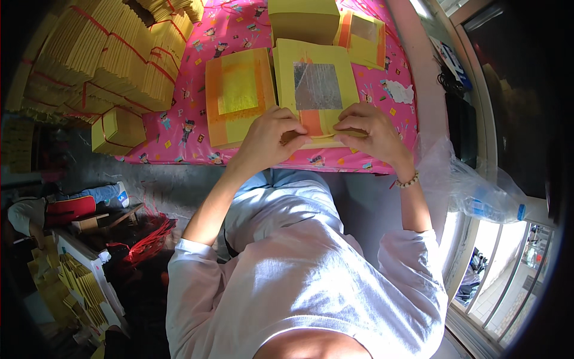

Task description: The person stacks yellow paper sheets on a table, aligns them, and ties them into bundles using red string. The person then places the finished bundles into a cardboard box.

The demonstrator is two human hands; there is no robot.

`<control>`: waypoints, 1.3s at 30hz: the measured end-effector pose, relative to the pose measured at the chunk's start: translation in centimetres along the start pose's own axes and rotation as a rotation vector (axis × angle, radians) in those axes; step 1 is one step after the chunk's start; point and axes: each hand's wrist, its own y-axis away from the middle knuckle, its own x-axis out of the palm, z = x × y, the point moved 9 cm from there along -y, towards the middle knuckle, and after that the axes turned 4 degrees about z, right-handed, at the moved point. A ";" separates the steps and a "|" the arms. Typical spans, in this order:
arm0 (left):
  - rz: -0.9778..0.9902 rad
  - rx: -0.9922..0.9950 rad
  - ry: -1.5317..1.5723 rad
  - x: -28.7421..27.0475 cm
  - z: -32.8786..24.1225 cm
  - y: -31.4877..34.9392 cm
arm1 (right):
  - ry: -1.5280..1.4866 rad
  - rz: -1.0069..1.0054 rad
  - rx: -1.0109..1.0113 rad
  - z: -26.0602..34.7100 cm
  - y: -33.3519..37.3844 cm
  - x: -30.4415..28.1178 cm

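Observation:
A stack of yellow joss paper lies before me at the table's near edge. Its top sheet has a silver foil square and an orange stripe below it. My left hand pinches the near edge of this paper left of the stripe, thumb against fingertips. On the other side of the stripe, my right hand grips the same edge in a like pinch; the edge looks slightly lifted or folded there. Just left lies another stack of joss paper, with a gold foil square framed in orange; my left hand overlaps its near right corner.
Tall bundles of yellow paper tied with red string fill the far left of the pink patterned table cover. A yellow block and more foil paper lie beyond. Crumpled white tissue sits right. Another person is lower left.

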 end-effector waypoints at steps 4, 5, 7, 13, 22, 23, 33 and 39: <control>0.019 -0.117 0.093 0.2 1.0 -0.1 | -0.070 0.025 0.054 -0.6 -0.2 0.1; 0.014 -0.132 0.129 0.2 1.3 -0.1 | -0.070 0.029 0.057 -0.6 -0.3 0.1; -0.010 -0.156 0.190 0.3 1.7 0.0 | -0.074 0.039 0.064 -0.7 -0.4 0.1; -0.039 -0.206 0.270 0.6 2.3 0.0 | -0.079 0.043 0.094 -0.9 -0.4 0.1; -0.050 -0.221 0.257 0.3 2.1 0.0 | -0.049 0.033 0.060 -0.6 -0.6 0.0; -0.050 -0.218 0.231 0.3 1.9 0.0 | -0.016 0.031 0.039 -0.3 -0.6 0.0; -0.017 0.017 -0.289 0.8 -4.7 -2.3 | 0.262 -0.071 -0.094 3.8 -1.7 -1.9; -0.165 0.059 -0.394 -0.9 -4.3 -2.8 | -0.015 -0.268 -0.060 3.3 -2.2 -4.8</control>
